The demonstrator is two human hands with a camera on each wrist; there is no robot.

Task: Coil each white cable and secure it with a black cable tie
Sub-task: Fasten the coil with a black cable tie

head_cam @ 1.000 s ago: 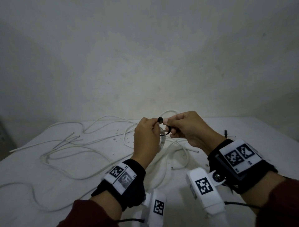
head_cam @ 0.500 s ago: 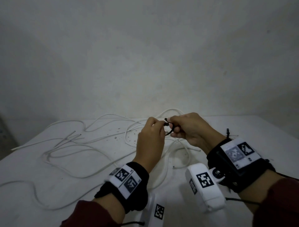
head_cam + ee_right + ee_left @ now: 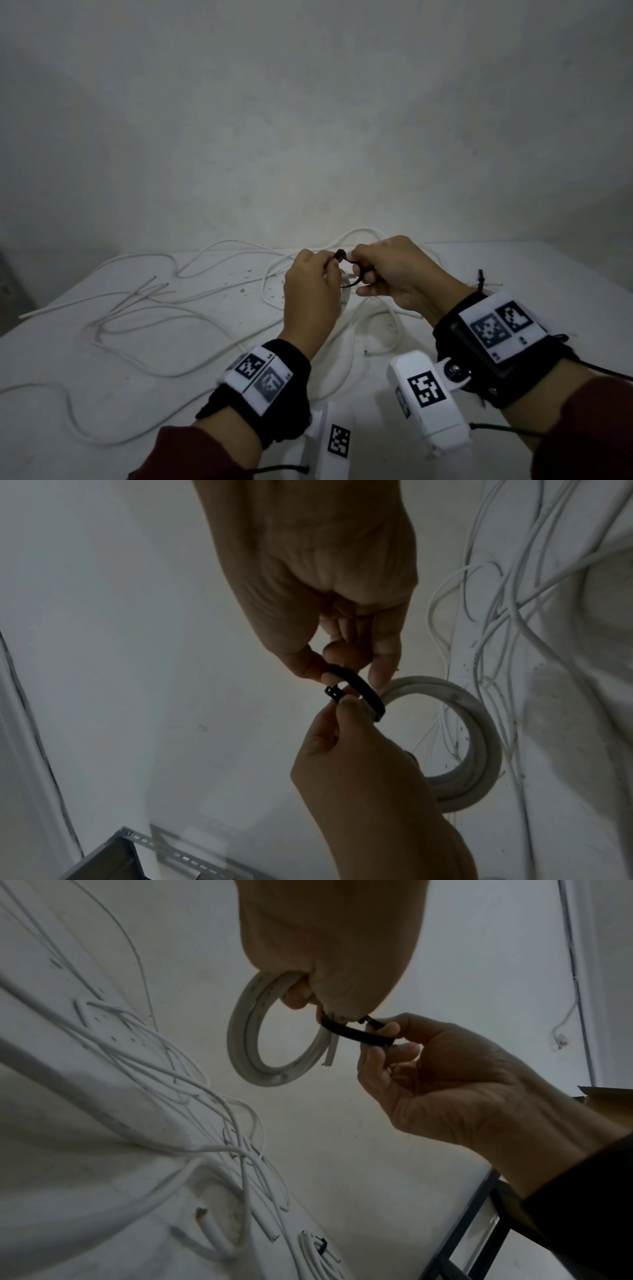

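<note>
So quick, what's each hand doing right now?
Left hand: holds the coiled white cable and pinches the black cable tie.
Right hand: pinches the tie too.

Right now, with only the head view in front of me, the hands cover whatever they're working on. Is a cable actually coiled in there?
Observer: Yes. The left wrist view shows the left hand gripping a round coil of several white turns, held up off the table.
Operator: Is the tie cinched onto it?
Observer: No. In the right wrist view the cable tie arcs loosely from the right hand, whose fingertips pinch it, down to the coil. It is not drawn tight.
Operator: Any loose end?
Observer: One cut end sticks out of the coil beside the strap.
</note>
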